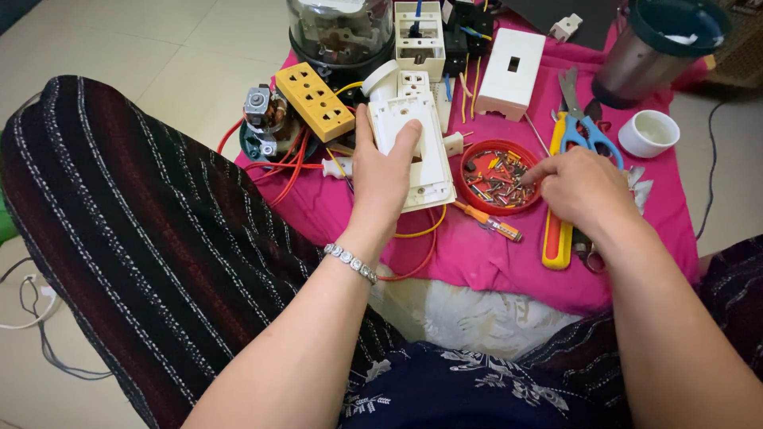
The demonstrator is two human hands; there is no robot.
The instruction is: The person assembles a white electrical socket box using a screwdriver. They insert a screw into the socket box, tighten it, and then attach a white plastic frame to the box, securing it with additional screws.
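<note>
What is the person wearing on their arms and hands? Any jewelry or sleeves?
Both arms are bare, with no sleeves showing up to the frame's edge. The left hand has a silver-coloured bracelet of small linked, sparkly pieces around the wrist. The right hand wears no bracelet or watch. No gloves; I can't make out any rings.

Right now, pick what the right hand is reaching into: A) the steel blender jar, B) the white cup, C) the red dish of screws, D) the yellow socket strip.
C: the right hand has its fingertips at the edge of the red dish of screws, beside the scissors.
</note>
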